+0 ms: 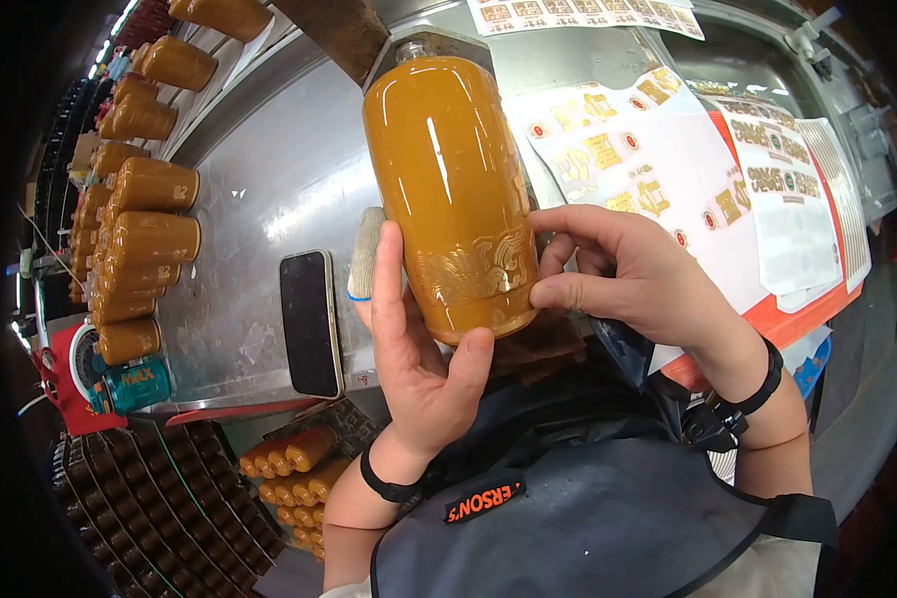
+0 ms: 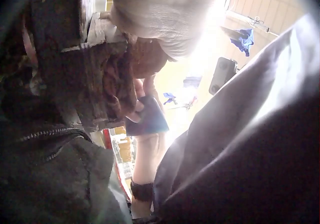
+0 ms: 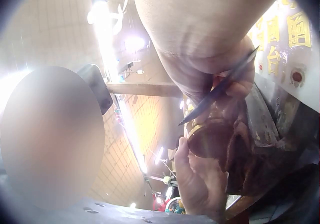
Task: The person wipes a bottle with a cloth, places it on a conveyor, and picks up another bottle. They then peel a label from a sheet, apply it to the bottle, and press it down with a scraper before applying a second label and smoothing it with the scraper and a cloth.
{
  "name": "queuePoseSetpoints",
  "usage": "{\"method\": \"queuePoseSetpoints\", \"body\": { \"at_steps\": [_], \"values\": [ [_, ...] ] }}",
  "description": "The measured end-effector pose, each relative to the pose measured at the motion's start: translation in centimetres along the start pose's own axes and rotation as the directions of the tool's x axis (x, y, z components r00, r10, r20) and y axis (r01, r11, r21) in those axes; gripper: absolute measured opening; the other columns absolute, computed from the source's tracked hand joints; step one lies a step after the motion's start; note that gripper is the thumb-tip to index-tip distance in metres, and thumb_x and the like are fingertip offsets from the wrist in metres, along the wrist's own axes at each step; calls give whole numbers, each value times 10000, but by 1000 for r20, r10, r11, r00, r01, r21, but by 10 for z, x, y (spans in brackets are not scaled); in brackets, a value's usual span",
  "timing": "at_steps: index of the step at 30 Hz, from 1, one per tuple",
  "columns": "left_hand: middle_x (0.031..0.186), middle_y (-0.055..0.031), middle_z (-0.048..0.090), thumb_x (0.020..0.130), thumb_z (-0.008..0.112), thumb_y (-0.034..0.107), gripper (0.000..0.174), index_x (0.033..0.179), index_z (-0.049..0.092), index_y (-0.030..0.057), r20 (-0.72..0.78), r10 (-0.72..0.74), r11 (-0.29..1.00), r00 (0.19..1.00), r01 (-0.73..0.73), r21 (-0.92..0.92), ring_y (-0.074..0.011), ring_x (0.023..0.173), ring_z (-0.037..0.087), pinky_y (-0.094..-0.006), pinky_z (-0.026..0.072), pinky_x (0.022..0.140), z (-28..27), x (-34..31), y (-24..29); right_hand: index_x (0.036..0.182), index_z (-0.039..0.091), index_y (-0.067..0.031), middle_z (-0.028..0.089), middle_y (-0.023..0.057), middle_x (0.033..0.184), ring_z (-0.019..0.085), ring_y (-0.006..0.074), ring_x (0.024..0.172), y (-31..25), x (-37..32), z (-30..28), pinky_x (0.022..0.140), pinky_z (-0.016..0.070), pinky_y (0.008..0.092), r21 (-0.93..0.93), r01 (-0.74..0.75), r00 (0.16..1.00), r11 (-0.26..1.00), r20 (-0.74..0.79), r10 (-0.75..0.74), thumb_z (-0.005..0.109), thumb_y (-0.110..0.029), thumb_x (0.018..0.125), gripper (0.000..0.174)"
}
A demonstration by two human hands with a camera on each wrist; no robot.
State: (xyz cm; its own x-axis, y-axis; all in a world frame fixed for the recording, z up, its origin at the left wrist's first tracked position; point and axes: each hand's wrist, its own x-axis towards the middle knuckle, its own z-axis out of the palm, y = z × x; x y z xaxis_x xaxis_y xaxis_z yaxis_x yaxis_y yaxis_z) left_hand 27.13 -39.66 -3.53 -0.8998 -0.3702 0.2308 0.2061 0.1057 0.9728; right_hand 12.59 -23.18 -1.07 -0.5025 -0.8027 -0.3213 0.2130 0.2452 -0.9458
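A glossy amber bottle [image 1: 448, 189] with a gold patterned band [image 1: 478, 271] near its base is held up over the steel table. My left hand [image 1: 419, 349] grips its lower end, thumb on the base edge, with a white fabric sleeve [image 1: 364, 254] on one finger. My right hand [image 1: 628, 274] touches the band from the right, thumb pressed on it and fingers curled. In the right wrist view this hand pinches a thin dark pointed tool [image 3: 220, 91] just above the bottle's base [image 3: 207, 139]. The left wrist view shows the white fabric sleeve [image 2: 165, 14] close up.
A black phone [image 1: 311, 321] lies on the steel table [image 1: 269, 179] left of the hands. Sheets of gold stickers [image 1: 658, 169] cover the right side. Several amber bottles [image 1: 149, 239] lie in rows at the left, with a teal can [image 1: 135, 384] and a crate of small bottles [image 1: 289, 463] below.
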Motion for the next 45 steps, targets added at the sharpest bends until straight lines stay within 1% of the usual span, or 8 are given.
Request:
{"method": "queuePoseSetpoints", "body": {
  "at_steps": [8, 13, 16, 21, 24, 31, 37, 45],
  "values": [
    [1580, -182, 267, 896, 608, 48, 866, 1574, 75, -28, 8, 3, 1000, 1000, -3, -4, -288, 1433, 338, -405, 276, 1175, -3, 0, -3, 1349, 564, 4, 649, -26, 900, 491, -2, 683, -5, -3, 1, 612, 396, 170, -93, -15, 1000, 996, -8, 14, 727, -70, 899, 485],
    [1560, -193, 301, 890, 665, 90, 866, 1566, 139, -36, -13, 18, 1000, 1000, -18, -3, -304, 1412, 361, -407, 293, 1161, -3, -1, -4, 1300, 617, -6, 654, -2, 893, 556, 42, 790, -5, -13, -15, 721, 458, 192, -18, 91, 986, 996, -136, -92, 460, -261, 1072, 377],
    [1527, -209, 350, 865, 750, 148, 874, 1547, 237, -39, 57, 117, 933, 992, -129, 336, -332, 1367, 405, -411, 327, 1130, -12, -2, -6, 1263, 642, -2, 661, 13, 907, 581, 61, 837, -9, -19, -16, 770, 480, 205, 130, -5, 975, 992, -221, 34, 347, -333, 1096, 474],
    [1564, -151, 269, 877, 778, 193, 946, 1555, 166, -51, 122, 147, 876, 982, -187, 445, -282, 1379, 428, -400, 418, 1110, -19, -4, -18, 1276, 581, -12, 641, 12, 1011, 600, 55, 917, -14, -31, -6, 821, 490, 211, 303, 31, 979, 953, -203, 33, 684, -21, 895, 395],
    [1545, -147, 278, 870, 785, 240, 948, 1550, 191, -52, 116, 175, 879, 978, -208, 430, -277, 1374, 434, -395, 430, 1105, -16, -2, -17, 1233, 590, -4, 639, 28, 1036, 604, 70, 952, -18, -37, 5, 841, 494, 226, 212, 186, 949, 959, -292, -119, 685, 9, 879, 366],
    [1459, -236, 436, 819, 814, 375, 873, 1457, 408, -62, -6, 224, 847, 975, -191, 497, -386, 1332, 451, -437, 379, 1089, -12, -9, -18, 1144, 608, 4, 599, 32, 1073, 585, 103, 1000, -25, -42, 12, 909, 468, 257, 25, 142, 957, 989, -260, -131, 721, 49, 811, 355],
    [1424, -265, 455, 876, 758, 349, 441, 1244, 670, 122, 199, 358, 671, 912, -400, 625, -487, 1342, 435, -523, 430, 1063, -23, -19, -12, 1108, 628, 2, 599, 57, 1036, 588, 138, 989, -23, -41, 13, 909, 467, 284, -167, 192, 954, 967, -200, -224, 738, 30, 802, 327],
    [1397, -261, 482, 827, 800, 237, 352, 1158, 735, 141, 298, 397, 549, 868, -484, 681, -451, 1318, 465, -496, 467, 1032, -20, -15, -1, 1152, 631, -12, 604, 33, 1052, 612, 97, 946, -23, -41, 14, 826, 501, 238, -74, 213, 956, 974, -189, -223, 723, 4, 853, 313]
  ]
}}
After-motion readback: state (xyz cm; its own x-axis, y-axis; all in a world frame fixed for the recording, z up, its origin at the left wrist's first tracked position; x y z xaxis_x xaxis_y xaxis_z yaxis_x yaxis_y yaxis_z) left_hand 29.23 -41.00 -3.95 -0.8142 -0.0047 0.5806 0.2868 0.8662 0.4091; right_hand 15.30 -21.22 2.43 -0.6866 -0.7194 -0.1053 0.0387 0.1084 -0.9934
